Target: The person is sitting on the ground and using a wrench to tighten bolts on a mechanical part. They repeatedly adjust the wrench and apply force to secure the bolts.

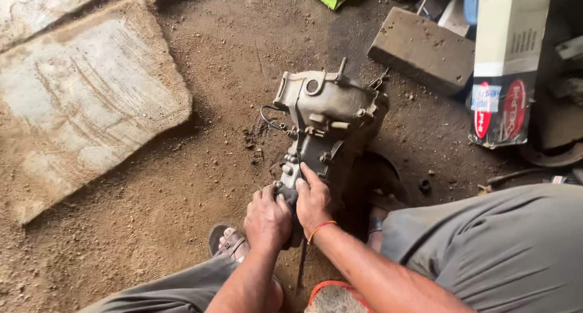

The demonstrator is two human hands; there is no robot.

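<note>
A flat stone slab [85, 100] lies at upper left on the dirt floor [182, 185]. At centre, the left hand [267, 219] closes its grip on the near end of a grimy metal gearbox casing [328, 115]; the right hand [313, 200] presses beside it, fingers curled on the casing. A brick [422, 48] and cardboard box [507, 64] sit upper right

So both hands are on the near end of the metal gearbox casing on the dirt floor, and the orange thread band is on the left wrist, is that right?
Not quite: the head view shows the orange thread band on the right hand, not the left hand. Both do grip the gearbox casing.
</note>
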